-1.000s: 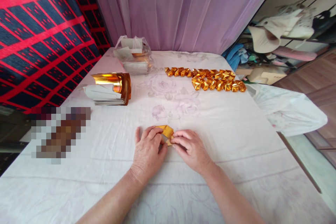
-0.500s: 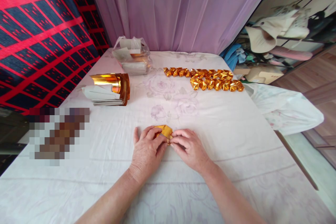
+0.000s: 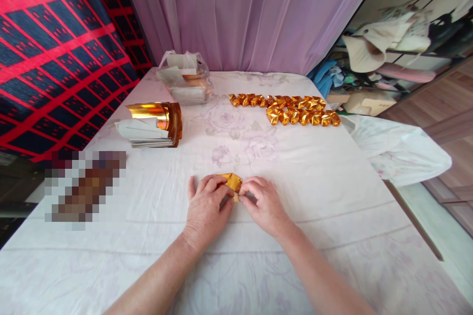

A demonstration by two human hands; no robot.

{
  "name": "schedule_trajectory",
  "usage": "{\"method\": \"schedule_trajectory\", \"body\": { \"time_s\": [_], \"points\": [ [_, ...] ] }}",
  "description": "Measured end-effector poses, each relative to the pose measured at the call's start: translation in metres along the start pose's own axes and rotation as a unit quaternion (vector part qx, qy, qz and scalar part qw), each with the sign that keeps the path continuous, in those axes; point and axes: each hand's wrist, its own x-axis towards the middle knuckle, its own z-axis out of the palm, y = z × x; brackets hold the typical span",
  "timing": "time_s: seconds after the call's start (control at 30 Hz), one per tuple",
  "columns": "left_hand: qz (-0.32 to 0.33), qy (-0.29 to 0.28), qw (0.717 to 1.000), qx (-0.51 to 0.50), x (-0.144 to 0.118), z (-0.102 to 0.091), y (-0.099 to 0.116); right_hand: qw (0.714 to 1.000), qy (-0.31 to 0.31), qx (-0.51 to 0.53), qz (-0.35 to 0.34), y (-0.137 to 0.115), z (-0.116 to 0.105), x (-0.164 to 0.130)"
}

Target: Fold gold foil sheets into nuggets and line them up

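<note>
Now we fold a small gold foil paper piece (image 3: pixel 232 180) on the white floral tablecloth (image 3: pixel 314 177).
Both left hand (image 3: pixel 207 206) and right hand (image 3: pixel 264 203) pinch it; we should press creases flat, edges aligned.

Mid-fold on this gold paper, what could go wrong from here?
The gold paper is pinched between left hand and right hand, mostly hidden, so a crooked crease may go unseen. The soft cloth underneath may blunt the folds. A forearm sweep could scatter the folded gold pieces.
</note>
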Motion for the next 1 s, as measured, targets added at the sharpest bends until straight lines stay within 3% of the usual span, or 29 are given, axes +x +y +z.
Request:
{"method": "schedule_trajectory", "body": {
  "time_s": [0.13,0.43,0.7,0.87,1.0],
  "points": [
    [0.004,-0.002,1.000,-0.002,0.000,0.000,-0.002,0.999,-0.025,0.017,-0.018,0.004,-0.004,0.000],
    [0.026,-0.004,1.000,0.006,-0.001,0.000,-0.005,0.998,0.003,-0.006,-0.064,0.010,-0.001,-0.007],
    [0.044,-0.038,0.998,0.005,-0.003,-0.006,-0.009,0.989,0.013,-0.107,-0.104,0.004,-0.003,-0.013],
    [0.037,-0.043,0.998,0.005,-0.004,-0.006,-0.009,0.984,0.050,-0.147,-0.090,0.001,-0.005,-0.019],
    [0.032,-0.042,0.999,0.002,-0.004,-0.006,-0.008,0.980,0.041,-0.173,-0.087,-0.001,-0.006,-0.022]
  ]
}}
